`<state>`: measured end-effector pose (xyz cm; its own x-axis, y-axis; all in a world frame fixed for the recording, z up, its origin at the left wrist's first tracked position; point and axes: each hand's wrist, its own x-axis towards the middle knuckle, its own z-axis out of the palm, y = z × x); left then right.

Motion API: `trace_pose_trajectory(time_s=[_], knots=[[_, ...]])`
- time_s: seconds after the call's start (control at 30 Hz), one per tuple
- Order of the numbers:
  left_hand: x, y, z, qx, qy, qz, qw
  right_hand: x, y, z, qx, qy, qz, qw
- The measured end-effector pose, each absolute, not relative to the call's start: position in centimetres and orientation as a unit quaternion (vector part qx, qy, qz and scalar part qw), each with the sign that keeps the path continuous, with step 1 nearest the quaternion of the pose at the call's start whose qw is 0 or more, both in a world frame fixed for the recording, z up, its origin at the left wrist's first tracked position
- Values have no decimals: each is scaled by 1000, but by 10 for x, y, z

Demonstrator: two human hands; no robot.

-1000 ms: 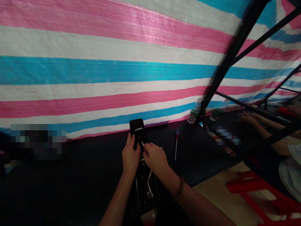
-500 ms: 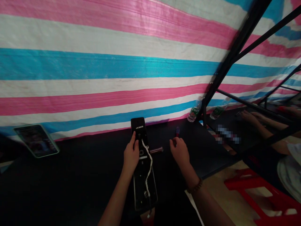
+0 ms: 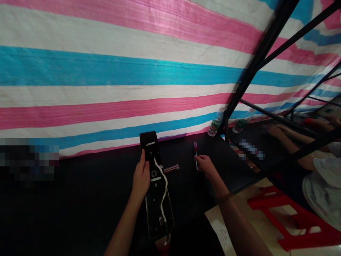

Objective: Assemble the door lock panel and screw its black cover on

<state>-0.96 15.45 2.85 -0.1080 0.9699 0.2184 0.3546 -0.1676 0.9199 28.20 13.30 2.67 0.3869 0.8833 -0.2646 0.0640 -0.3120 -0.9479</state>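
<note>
A long black door lock panel [image 3: 151, 193] lies on the dark table, with a copper-coloured handle [image 3: 172, 168] sticking out to its right. A white cable [image 3: 166, 185] runs down its face, and its lower end hangs past the panel. My left hand [image 3: 141, 176] grips the panel's upper left edge, index finger stretched along it and some fingers hidden. Right of the handle, my right hand [image 3: 205, 165] pinches the metal shaft of a screwdriver [image 3: 195, 147]. The screwdriver's red handle points away from me, and its shaft tip points back toward me.
A water bottle [image 3: 215, 122] stands at the table's back edge, by a black metal frame [image 3: 246, 74]. Striped sheeting [image 3: 106, 103] hangs behind. At right, another person's arms [image 3: 289, 137] rest over a neighbouring table, near a red stool [image 3: 282, 217].
My right hand has raised the screwdriver, so its shaft now shows between the fingers. My left hand stays on the lock panel. The view has shifted slightly to the right.
</note>
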Motion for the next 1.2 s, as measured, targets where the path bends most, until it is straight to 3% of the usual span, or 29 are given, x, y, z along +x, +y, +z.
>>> trace_pose_trajectory(time_s=[0.17,0.37,0.6,0.73,0.8,1.0,1.2], knots=[[-9,143,27,512,594,465,410,272,126,41,-591,-307,473,577],[-10,112,19,482,613,456,429,258,119,62,-513,-289,488,644],[-8,100,34,524,646,431,350,219,105,97,-427,-275,509,695],[-5,83,63,554,639,492,206,199,92,116,-399,-265,530,699],[0,68,86,560,616,520,193,191,85,124,-396,-269,531,699],[21,31,136,544,450,492,509,175,73,134,-402,-295,491,714],[24,31,124,405,467,515,594,167,64,127,-413,-311,464,719]])
